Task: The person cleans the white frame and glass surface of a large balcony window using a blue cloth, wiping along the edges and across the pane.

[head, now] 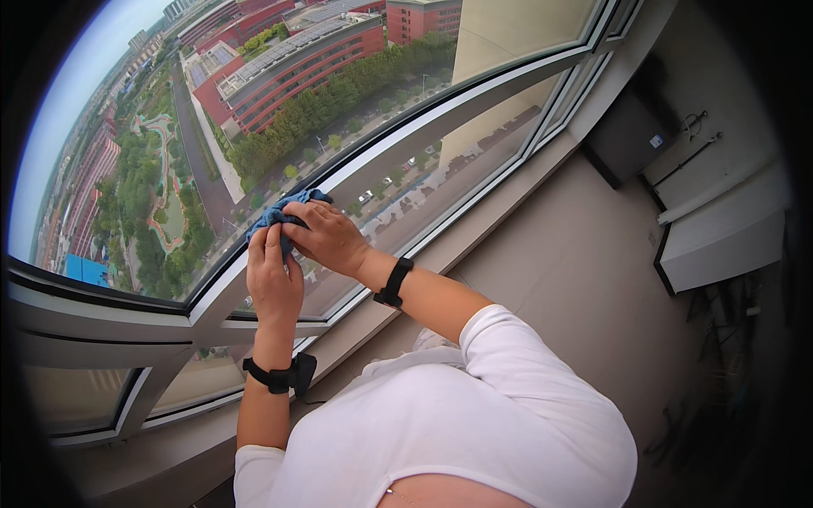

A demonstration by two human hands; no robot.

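Observation:
A crumpled blue cloth (272, 216) is bunched up at the window's white horizontal frame bar (375, 152). My left hand (273, 279) grips its near lower side with the fingertips. From the right, my right hand (330, 238) pinches the same cloth between thumb and fingers. Both hands almost meet there, in front of the large upper window pane (209, 178). Whether the cloth presses on the bar or hangs just before it, I cannot tell. Black straps circle both wrists.
Below the bar is a lower pane (406, 197) with a pale sill (438, 263) along it. Tiled floor (559, 267) stretches to the right. A dark box-shaped appliance (629, 136) stands by the far wall, near pipes and a white boxed ledge (718, 254).

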